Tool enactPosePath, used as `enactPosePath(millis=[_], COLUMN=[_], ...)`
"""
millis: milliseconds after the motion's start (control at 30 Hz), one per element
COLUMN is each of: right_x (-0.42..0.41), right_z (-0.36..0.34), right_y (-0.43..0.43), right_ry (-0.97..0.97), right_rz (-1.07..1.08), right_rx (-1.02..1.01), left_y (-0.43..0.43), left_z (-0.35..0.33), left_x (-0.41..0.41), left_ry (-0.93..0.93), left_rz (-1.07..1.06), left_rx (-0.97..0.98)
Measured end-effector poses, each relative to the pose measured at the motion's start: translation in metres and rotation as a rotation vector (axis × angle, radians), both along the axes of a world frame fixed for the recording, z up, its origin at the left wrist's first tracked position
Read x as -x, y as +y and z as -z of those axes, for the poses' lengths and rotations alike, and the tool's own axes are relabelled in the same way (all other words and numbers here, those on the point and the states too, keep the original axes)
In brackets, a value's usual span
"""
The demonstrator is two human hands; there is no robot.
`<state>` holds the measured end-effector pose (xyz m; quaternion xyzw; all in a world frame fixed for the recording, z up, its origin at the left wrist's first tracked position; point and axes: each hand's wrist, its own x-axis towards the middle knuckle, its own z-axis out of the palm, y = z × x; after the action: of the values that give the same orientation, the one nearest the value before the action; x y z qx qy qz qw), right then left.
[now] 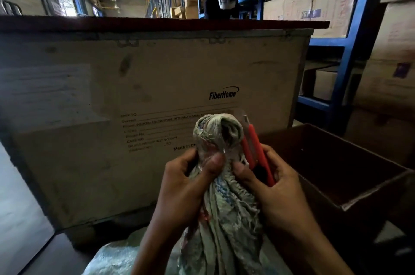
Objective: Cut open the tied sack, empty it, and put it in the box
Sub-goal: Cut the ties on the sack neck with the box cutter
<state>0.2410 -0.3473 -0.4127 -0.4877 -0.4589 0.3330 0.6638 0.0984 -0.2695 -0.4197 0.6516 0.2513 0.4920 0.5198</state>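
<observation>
A faded woven sack (pixel 226 211) stands in front of me, its neck bunched and tied into a knot (pixel 219 130) at the top. My left hand (pixel 188 187) grips the neck just under the knot, thumb pressed on the clear wrapping there. My right hand (pixel 276 189) holds a red utility knife (pixel 258 153) against the right side of the neck, blade end pointing up beside the knot. An open brown cardboard box (pixel 350 198) sits low at the right, close to my right hand; its inside looks dark.
A big plywood crate (pixel 134 95) with a dark lid and printed shipping text fills the view right behind the sack. Blue shelving (pixel 359 27) loaded with cartons stands at the right. Pale sacking (pixel 116 256) lies at the bottom left. A warehouse aisle runs off behind.
</observation>
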Motion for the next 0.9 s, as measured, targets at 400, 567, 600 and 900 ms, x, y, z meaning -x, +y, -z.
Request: enactPosePath(millis=[400,567,600,900], right_x=[-0.032,-0.029,-0.026,-0.009], right_z=[-0.003,0.008,0.011,0.029], right_y=[0.0,0.006,0.007,0.015], right_ry=[0.151,-0.026,-0.017,-0.234], right_rz=[-0.163,0.143,0.167,0.329], right_rx=[0.035,0.073,0.077,0.158], left_y=[-0.001,0.011,0.017,0.022], left_z=[-0.004,0.006,0.01,0.013], left_x=[0.005,0.006,0.01,0.021], left_ry=[-0.151,-0.09,-0.049,0.216], left_rz=[0.165,0.242,0.254,0.053], left_rx=[0.209,0.147,0.102,-0.036])
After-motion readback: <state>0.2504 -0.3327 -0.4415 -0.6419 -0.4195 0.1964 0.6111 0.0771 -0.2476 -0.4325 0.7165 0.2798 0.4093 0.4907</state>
